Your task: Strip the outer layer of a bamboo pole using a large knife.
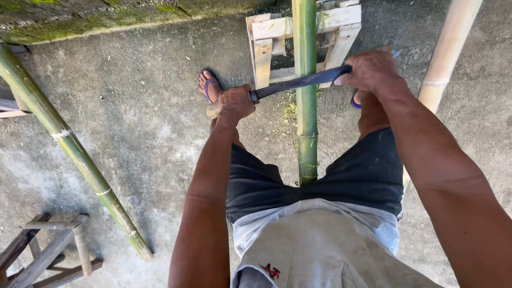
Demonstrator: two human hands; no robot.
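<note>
Grey shirt (320, 250), dark shorts (362, 170), blue flip-flops (209, 80); arms bare.

Tight around the middle pole, open floor off to the left

The green bamboo pole (306, 106) runs between the legs, crossed by the blade (301, 81) held at both ends. A wooden pallet (264, 48) blocks the far end. A second green pole (69, 144) and a wooden stool (53, 250) are found left; bare concrete floor (149, 106) is left between. A pale pole (448, 48) closes the right.

Blade tip (341, 70) under right hand (372, 69)
</note>
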